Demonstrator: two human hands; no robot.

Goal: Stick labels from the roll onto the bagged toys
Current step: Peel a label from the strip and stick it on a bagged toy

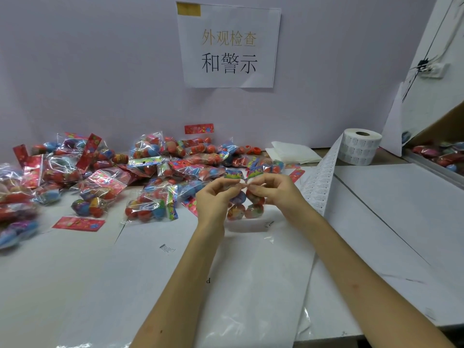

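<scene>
Both hands are raised over the middle of the table and hold one clear bag of colourful egg toys (245,205) between them. My left hand (215,197) pinches the bag's top from the left. My right hand (272,190) pinches it from the right, and the fingertips of the two hands almost meet at a small white label (243,183) on the bag's top. The label roll (359,146) stands at the back right. Its unrolled strip (320,182) trails down toward my right forearm.
A large pile of bagged toys (105,172) covers the left and back of the table. Folded white cloths (292,152) lie beside the roll. A loose red header card (78,224) lies at the left. A box with more bags (439,154) sits at the far right. White paper sheets (251,285) cover the table.
</scene>
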